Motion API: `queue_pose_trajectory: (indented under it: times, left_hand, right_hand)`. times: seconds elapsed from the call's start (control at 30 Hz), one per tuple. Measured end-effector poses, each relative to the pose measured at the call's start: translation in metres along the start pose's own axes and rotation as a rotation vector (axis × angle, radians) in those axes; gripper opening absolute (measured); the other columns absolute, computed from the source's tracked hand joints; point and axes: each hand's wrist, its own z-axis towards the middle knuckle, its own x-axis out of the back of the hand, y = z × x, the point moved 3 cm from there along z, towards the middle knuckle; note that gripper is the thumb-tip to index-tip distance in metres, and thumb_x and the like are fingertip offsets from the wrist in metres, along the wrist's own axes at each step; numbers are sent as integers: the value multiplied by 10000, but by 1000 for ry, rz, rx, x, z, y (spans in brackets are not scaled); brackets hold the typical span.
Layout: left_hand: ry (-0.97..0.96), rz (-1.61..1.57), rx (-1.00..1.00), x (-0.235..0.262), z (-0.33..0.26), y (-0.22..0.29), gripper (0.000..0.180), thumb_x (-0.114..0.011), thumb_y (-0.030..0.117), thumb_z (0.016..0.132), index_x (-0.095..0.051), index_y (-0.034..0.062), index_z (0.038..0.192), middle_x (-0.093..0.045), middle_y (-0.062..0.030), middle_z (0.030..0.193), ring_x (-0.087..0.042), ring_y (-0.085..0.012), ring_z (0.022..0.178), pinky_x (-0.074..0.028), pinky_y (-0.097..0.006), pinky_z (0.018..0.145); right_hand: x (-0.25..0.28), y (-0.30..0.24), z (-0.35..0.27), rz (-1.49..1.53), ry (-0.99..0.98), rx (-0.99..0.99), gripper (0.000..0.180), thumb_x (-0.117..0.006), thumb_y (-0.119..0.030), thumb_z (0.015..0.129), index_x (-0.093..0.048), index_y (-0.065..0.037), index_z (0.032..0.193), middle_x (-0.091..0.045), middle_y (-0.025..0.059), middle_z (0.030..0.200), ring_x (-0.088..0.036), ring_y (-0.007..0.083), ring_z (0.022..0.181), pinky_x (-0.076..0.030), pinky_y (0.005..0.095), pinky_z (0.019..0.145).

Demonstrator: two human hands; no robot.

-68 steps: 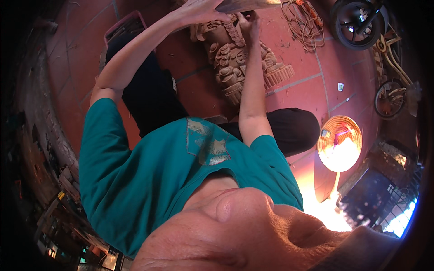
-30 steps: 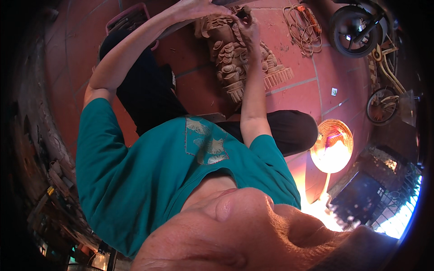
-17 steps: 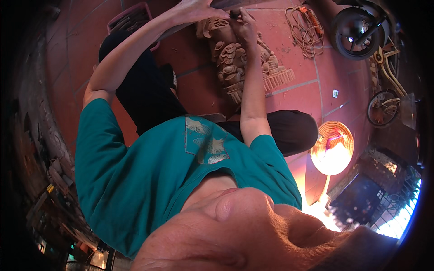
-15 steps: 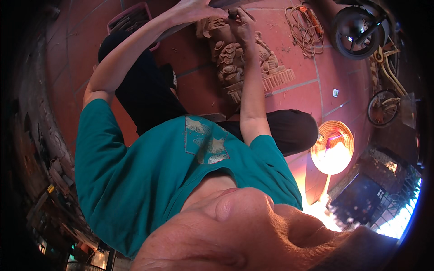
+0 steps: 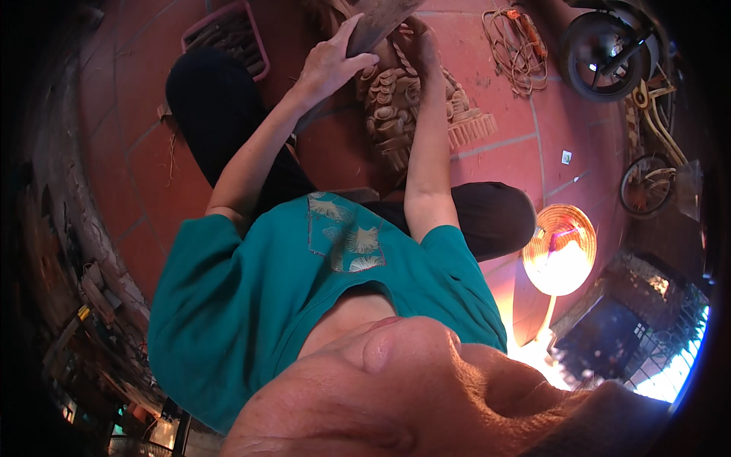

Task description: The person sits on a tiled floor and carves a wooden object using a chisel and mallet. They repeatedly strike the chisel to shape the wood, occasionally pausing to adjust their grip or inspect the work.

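left hand (image 5: 326, 67) has its fingers clamped around a dark wooden block (image 5: 381, 24), up near the far end of a brown carving (image 5: 390, 107) on the red tiled floor (image 5: 502, 107). right hand (image 5: 423, 47) is curled in close to the carving, tbh can't tell if those fingers are gripping anything. coiled cable (image 5: 521, 50) is off to the right
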Motion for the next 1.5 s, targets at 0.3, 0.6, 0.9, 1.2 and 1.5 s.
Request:
queue_pose_trajectory:
  times: [0.3, 0.6, 0.9, 1.2, 1.5]
  left_hand:
    - [36, -119, 82, 16, -4, 37, 771, -751, 229, 888, -352, 99, 1534, -656, -240, 1266, -640, -320, 1202, -488, -400, 1022]
    - [-89, -162, 144, 5, -4, 7, 779, -770, 393, 887, -393, 171, 1531, -690, -89, 900, -641, -141, 697, -530, -307, 641]
    - [-52, -285, 117, 12, -8, 11, 765, -776, 380, 894, -411, 165, 1530, -609, -9, 804, -547, -65, 641, -475, -253, 578]
    - [1, -326, 70, 26, -3, 36, 781, -754, 163, 890, -334, 79, 1543, -634, -245, 1314, -624, -296, 1243, -477, -393, 1053]
    - [-16, -351, 75, 28, -2, 37, 787, -750, 161, 892, -325, 66, 1547, -626, -234, 1332, -608, -284, 1262, -463, -382, 1072]
  right_hand:
    - [1, 5, -2, 73, -51, -110, 370, -854, -249, 803, -738, -123, 1130, -770, 81, 892, -747, 173, 852, -564, 326, 728]
    - [-1, 2, -2, 287, 88, -57, 352, -755, -47, 865, -660, -7, 1201, -697, 43, 858, -659, 113, 835, -544, 295, 767]
    - [-3, -8, -13, -93, 54, 91, 271, -795, -102, 812, -689, -88, 1062, -752, 89, 892, -743, 177, 821, -578, 324, 712]
    - [7, 25, -20, 122, 158, -65, 281, -868, -136, 766, -709, -85, 992, -764, 71, 874, -721, 136, 789, -549, 297, 712]
    - [9, 19, -24, 49, 130, -50, 284, -864, -124, 774, -702, -86, 1004, -756, 65, 885, -725, 142, 812, -558, 306, 717]
